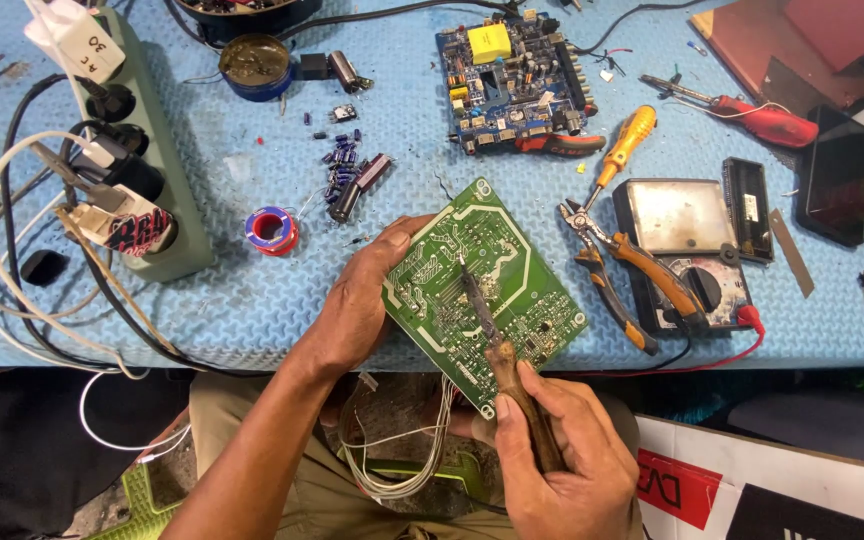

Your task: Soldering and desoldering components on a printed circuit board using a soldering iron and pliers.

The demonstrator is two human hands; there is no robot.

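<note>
A green circuit board (512, 270) lies tilted at the near edge of the blue mat, solder side up. My left hand (367, 300) grips its left edge, thumb on top. My right hand (557, 455) holds a soldering iron (497, 345) by its brown wooden handle. The iron's dark tip rests on the board near its middle. A bundle of thin white wires (402, 465) hangs from the board's underside toward my lap.
A blue circuit board (512, 75) lies farther back. Pliers (612, 265) and a multimeter (687, 255) sit right of the green board, with an orange screwdriver (624, 140) beyond. A solder spool (272, 230), loose capacitors (347, 175) and a loaded power strip (127, 150) sit at the left.
</note>
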